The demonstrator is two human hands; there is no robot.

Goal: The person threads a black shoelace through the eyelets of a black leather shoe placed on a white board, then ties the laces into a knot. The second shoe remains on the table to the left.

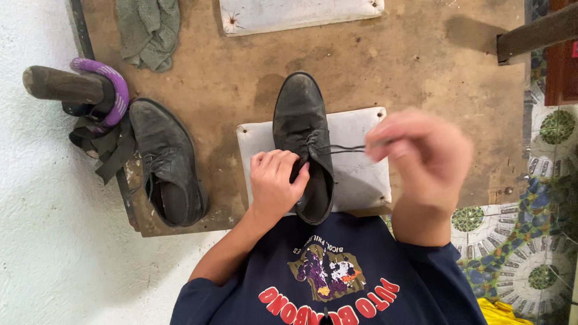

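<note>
A worn brown board (385, 66) covers the middle. At nine o'clock lies a rough white floor (42, 229); at four o'clock, patterned mosaic tiles (530, 253). A dark wooden furniture piece (563, 54) stands at two o'clock.

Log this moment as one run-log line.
left hand: steadies worn black leather shoe on white cushion | right hand: pulls dark lace taut, blurred | second black shoe: left, untouched

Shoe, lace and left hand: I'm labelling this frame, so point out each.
Shoe (299, 111): head view, on the toe cap.
Lace (347, 148): head view, on the taut stretch.
Left hand (274, 180): head view, on its back.
</note>
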